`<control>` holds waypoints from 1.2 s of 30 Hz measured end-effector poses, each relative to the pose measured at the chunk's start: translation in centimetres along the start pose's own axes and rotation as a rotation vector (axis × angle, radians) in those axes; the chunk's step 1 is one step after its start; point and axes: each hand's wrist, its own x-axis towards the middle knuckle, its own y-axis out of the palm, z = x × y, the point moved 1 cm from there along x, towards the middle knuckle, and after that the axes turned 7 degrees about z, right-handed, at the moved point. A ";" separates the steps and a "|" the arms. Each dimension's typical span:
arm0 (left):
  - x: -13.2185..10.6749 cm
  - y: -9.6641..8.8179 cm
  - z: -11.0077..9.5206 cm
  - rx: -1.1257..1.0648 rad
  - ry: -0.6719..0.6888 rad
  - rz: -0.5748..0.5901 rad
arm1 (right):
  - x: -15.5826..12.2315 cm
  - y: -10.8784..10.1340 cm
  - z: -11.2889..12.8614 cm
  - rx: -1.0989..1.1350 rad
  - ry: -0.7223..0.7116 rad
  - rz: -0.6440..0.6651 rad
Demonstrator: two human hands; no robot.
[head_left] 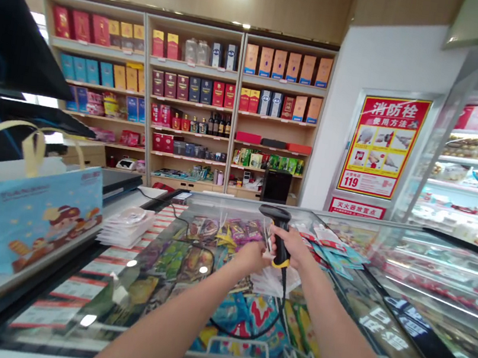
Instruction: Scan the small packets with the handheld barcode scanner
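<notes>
My right hand (294,246) is wrapped round the handle of a black barcode scanner (278,230) with a yellow band, its head raised and its black cable (259,326) looping down over the glass. My left hand (252,257) is closed just to the left of the scanner. It pinches a small clear packet (267,237) in front of the scanner. Both hands hover above the glass lid of a chest freezer (183,314) full of colourful ice-cream packs.
A light-blue cartoon tote bag (22,212) with yellow handles stands on the counter at left, beside a stack of white bags (126,227). Shelves of boxed goods (188,99) line the back wall. A red fire-hydrant poster (382,145) and an open chilled display (477,173) are at right.
</notes>
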 end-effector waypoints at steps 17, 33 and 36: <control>1.7 -3.4 2.8 -0.269 -0.149 -0.553 | -1.1 -1.5 -1.3 0.040 0.026 -0.015; 1.9 -4.1 4.3 -0.244 -0.256 -0.723 | -2.3 -0.3 -1.9 -0.183 0.223 0.105; 1.9 -4.1 4.5 -0.257 -0.279 -0.722 | -2.2 -0.3 -2.0 -0.181 0.214 0.109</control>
